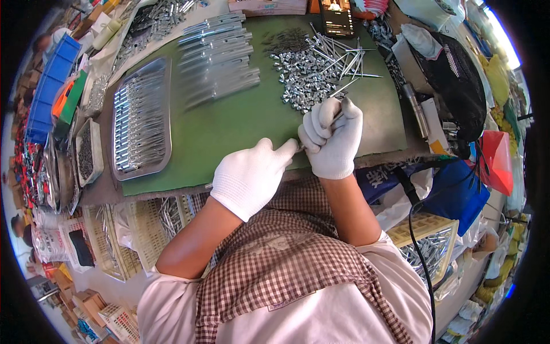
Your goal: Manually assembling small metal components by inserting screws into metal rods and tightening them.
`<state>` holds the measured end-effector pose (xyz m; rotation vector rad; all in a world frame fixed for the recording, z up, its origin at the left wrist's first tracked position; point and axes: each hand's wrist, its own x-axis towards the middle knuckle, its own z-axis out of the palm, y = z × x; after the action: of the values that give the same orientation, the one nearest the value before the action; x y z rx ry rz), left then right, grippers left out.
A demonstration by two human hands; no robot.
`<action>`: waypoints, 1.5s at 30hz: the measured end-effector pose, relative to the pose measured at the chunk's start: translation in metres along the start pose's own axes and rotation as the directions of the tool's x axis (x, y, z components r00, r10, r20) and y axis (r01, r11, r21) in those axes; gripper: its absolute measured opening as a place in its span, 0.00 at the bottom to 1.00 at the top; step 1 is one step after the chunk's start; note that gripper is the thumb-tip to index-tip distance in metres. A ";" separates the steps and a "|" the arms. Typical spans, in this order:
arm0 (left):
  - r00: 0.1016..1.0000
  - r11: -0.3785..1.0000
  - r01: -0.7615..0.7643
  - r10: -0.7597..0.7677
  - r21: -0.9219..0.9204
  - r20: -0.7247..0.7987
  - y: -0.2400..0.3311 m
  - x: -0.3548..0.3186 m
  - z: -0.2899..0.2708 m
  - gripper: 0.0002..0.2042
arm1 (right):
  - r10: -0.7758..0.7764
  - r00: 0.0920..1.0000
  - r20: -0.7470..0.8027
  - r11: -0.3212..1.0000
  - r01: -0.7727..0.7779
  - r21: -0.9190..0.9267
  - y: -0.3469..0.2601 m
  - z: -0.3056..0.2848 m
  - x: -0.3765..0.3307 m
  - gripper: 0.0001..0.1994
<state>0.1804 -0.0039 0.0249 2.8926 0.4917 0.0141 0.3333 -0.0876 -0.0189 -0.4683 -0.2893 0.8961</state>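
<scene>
My left hand, in a white knit glove, is closed with its fingertips against my right hand. A sliver of metal shows at those fingertips, but the glove hides the rest. My right hand, also gloved, is curled up in a pinch; what lies inside it is mostly covered. Just beyond it spreads a pile of small silver metal fittings, with long thin metal pins strewn over its right side. Slim silver tubular parts lie in a row on the green mat, farther left.
At the left, a metal tray holds a row of assembled metal parts. Dark small pieces lie behind the fittings. A phone stands at the back. A metal cylinder and black mesh bag sit at right; crates are below the table.
</scene>
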 end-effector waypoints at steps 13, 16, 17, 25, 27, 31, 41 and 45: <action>0.992 0.976 -0.110 0.120 0.190 -0.045 0.004 0.005 0.003 0.06 | -0.084 0.990 0.111 0.786 0.134 -0.604 0.005 0.004 -0.022 0.24; 0.980 0.966 -0.159 0.180 0.203 -0.088 0.008 0.018 0.013 0.07 | -0.079 0.997 -0.004 0.969 0.076 -0.234 0.002 -0.007 -0.016 0.27; 0.980 0.965 -0.154 0.177 0.210 -0.094 0.005 0.017 0.016 0.07 | -0.073 0.996 0.055 0.966 0.085 -0.244 0.003 -0.009 -0.015 0.28; 0.895 0.941 0.251 -0.316 -0.228 -0.314 -0.041 -0.093 -0.004 0.09 | -0.039 0.999 -0.012 0.985 0.036 -0.166 -0.015 -0.009 -0.014 0.28; 0.797 0.809 0.550 -0.582 -0.208 -0.158 -0.074 -0.163 0.007 0.11 | -0.032 0.999 0.037 0.978 0.039 -0.206 -0.021 -0.013 -0.017 0.27; 0.762 0.757 0.647 -0.639 0.087 -0.101 -0.116 -0.260 0.021 0.11 | -0.022 0.999 0.046 0.971 0.032 -0.235 -0.019 -0.007 -0.015 0.24; 0.853 0.998 -0.048 0.055 0.027 -0.519 -0.089 0.013 -0.004 0.15 | 0.016 0.992 -0.127 0.798 -0.089 -0.596 -0.009 0.000 -0.017 0.10; 0.932 0.998 0.045 -0.027 0.043 -0.361 -0.107 0.062 0.001 0.12 | 0.051 0.994 -0.097 0.787 -0.100 -0.608 -0.011 0.001 -0.018 0.14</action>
<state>0.2047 0.1147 0.0005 2.9362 0.6128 0.5441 0.3301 -0.1075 -0.0135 -1.1275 -0.4999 0.8483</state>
